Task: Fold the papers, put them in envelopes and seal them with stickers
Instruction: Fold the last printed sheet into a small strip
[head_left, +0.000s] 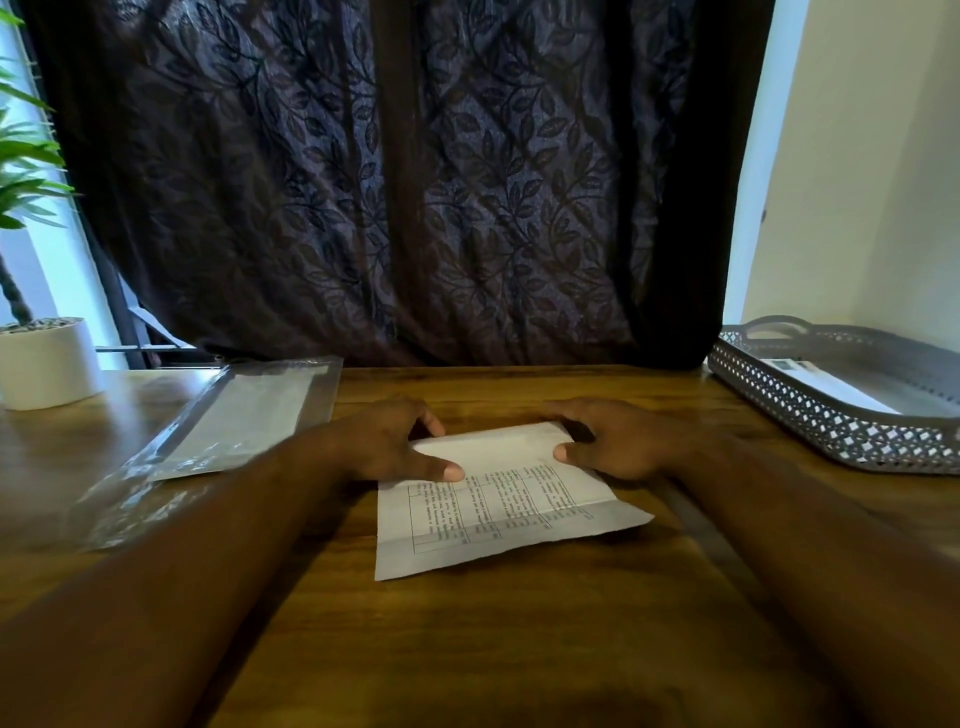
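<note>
A printed sheet of paper (498, 509) lies on the wooden table (519, 649) in front of me, its far part folded over toward me. My left hand (389, 441) pinches the folded far-left edge, thumb on top and fingers curled behind. On the far-right edge my right hand (613, 441) does the same. A clear plastic pack holding white envelopes (244, 415) lies to the left of the paper. No stickers can be made out.
A grey perforated tray (810, 410) with a white item inside stands at the right. A white plant pot (47, 364) sits at the far left. A dark patterned curtain (415, 182) hangs behind the table's far edge.
</note>
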